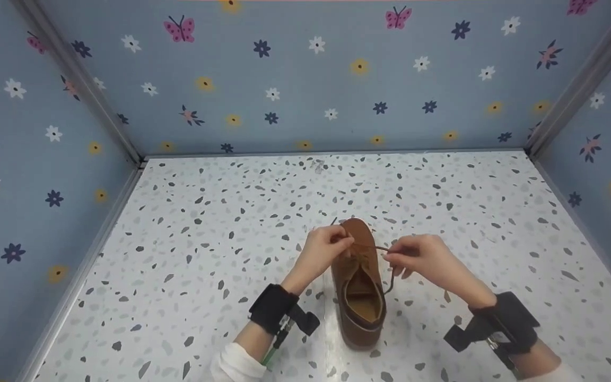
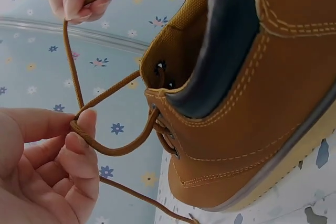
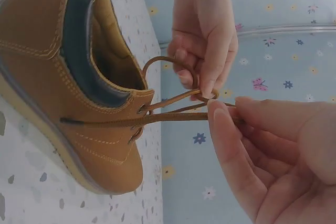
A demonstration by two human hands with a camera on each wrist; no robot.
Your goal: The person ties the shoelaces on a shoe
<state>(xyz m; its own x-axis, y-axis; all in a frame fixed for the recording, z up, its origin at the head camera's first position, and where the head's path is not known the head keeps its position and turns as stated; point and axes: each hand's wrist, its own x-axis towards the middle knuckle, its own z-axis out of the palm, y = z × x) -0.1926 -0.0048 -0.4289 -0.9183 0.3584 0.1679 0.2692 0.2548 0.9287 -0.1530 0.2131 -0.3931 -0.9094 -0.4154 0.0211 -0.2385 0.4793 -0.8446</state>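
Note:
A brown lace-up shoe [image 1: 358, 335] with a dark padded collar stands upright, its toe pointing away from me. Over its front, my left hand [image 1: 322, 249] pinches the brown shoelace [image 2: 113, 151] between thumb and fingertips, where strands cross in a loop. To the right of the shoe, my right hand [image 1: 426, 258] pinches another stretch of the lace, drawn out sideways between the hands. In the right wrist view, a dark-tipped lace end [image 3: 79, 123] hangs across the shoe's side from the right fingertips. The crossing is partly hidden behind the left fingers.
The shoe rests on a white speckled surface [image 1: 220, 212]. Blue flowered panels rise at the back [image 1: 316, 69], left [image 1: 24, 159] and right [image 1: 610, 154]. Each wrist wears a black strap [image 1: 272, 309] with a small camera.

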